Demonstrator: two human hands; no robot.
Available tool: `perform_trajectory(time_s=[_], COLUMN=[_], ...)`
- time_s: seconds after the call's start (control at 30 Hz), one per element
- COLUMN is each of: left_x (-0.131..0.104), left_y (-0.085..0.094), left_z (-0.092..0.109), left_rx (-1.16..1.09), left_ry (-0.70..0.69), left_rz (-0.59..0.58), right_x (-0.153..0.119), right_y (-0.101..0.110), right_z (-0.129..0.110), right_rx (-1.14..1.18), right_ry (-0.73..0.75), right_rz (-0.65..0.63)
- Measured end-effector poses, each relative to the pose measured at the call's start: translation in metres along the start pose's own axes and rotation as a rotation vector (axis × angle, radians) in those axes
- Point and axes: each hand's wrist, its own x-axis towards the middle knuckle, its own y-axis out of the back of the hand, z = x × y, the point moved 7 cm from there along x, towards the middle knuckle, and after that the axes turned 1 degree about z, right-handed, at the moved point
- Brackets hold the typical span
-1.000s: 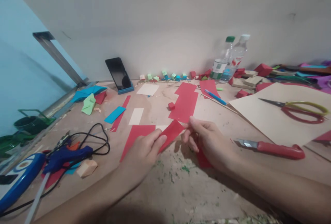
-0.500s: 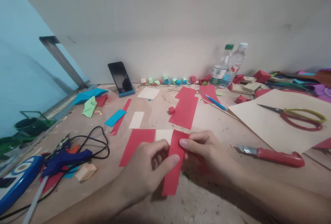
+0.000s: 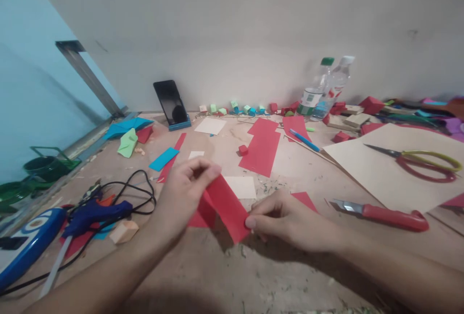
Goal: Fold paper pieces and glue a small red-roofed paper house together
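A red paper strip [image 3: 228, 207] is held above the workbench [image 3: 271, 275], in front of the person, and is slanted from far left to near right. The far end is gripped by the left hand [image 3: 181, 193]: the thumb is pressed over the top face, the other fingers are curled behind, and no gap is left at the pinch. The near right corner is pinched by the right hand [image 3: 286, 219] between thumb and forefinger; the remaining fingers are bent and partly hidden.

A red sheet [image 3: 201, 217] is partly covered by the left hand and the strip. A cream rectangle [image 3: 242, 187] is laid flat just beyond the strip. A smaller red piece [image 3: 304, 201] is partly hidden behind the right hand.

To the right, a red-handled knife [image 3: 387, 215] is placed near a large cream sheet [image 3: 362, 173], on which scissors [image 3: 402, 155] are rested. Farther back, a red cube [image 3: 243, 150] is positioned beside a long red sheet [image 3: 263, 152]. To the left, a blue glue gun [image 3: 96, 215] is set down near a pale faceted block [image 3: 124, 232]. A phone [image 3: 170, 102] is propped in a blue stand [image 3: 180, 123] near the wall.
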Motion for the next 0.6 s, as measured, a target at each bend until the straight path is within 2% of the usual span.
perform_trajectory(time_s=[0.1,0.17,0.23,0.3,0.4,0.6], left_x=[0.014,0.016,0.015,0.011,0.003,-0.008], left_y=[0.024,0.029,0.026,0.018,0.0,-0.024], left_z=[-0.01,-0.014,-0.017,-0.02,-0.023,-0.026], left_rx=[-0.184,-0.267,-0.272,-0.257,-0.26,-0.24], left_ry=[0.047,0.069,0.071,0.074,0.102,0.222], left_rz=[0.191,0.24,0.232,0.193,0.076,-0.206], right_x=[0.002,0.004,0.004,0.004,0.006,0.005], right_y=[0.011,0.022,0.032,0.033,0.024,0.03], right_z=[0.002,0.003,0.001,0.0,0.003,0.014], right_rx=[-0.038,-0.032,0.046,0.172,0.329,0.398], right_ry=[-0.002,-0.021,-0.01,0.002,-0.029,-0.062], right_rz=[0.027,0.136,0.276,0.319,0.259,0.332])
